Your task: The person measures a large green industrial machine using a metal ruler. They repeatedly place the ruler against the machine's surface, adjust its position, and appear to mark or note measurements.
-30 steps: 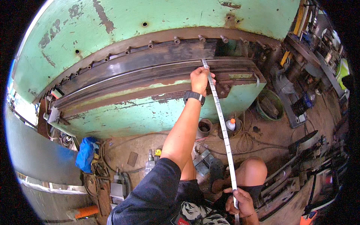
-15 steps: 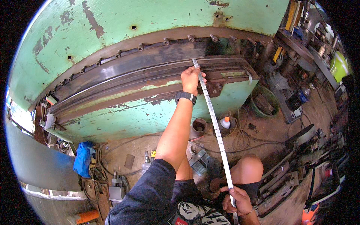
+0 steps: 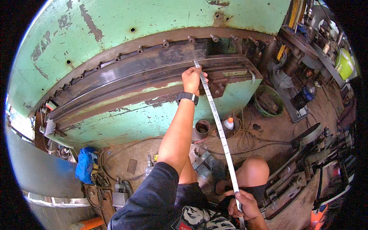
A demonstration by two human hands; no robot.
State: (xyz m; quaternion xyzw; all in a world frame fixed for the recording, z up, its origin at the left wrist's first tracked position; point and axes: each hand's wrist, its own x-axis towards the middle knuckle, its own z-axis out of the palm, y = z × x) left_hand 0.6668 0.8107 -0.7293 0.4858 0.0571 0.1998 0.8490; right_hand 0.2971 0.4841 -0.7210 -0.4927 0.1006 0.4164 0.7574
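Note:
A long, narrow, silvery metal strip (image 3: 219,125) with dark cross marks along its length slants from the machine bed down to my lap. Near its far end my left hand (image 3: 193,79), with a dark watch on the wrist, is closed on it. The strip's tip lies over the dark grooved bed (image 3: 153,75) of a green press-like machine (image 3: 115,128). Down by my bent knee, my right hand (image 3: 244,204) grips the near end, thumb on top. A short piece of strip sticks out below that hand.
A row of bolts (image 3: 166,43) runs along the machine's upper beam. On the floor stand a bottle with an orange cap (image 3: 229,123), a rusty can (image 3: 202,129) and a green tub (image 3: 273,109). Cables (image 3: 246,142) coil nearby. Metal bars (image 3: 285,180) lie to my right; a blue bag (image 3: 85,165) is left.
The view has shifted slightly, so the machine sits a little further left and up. Both hands keep their hold on the metal strip.

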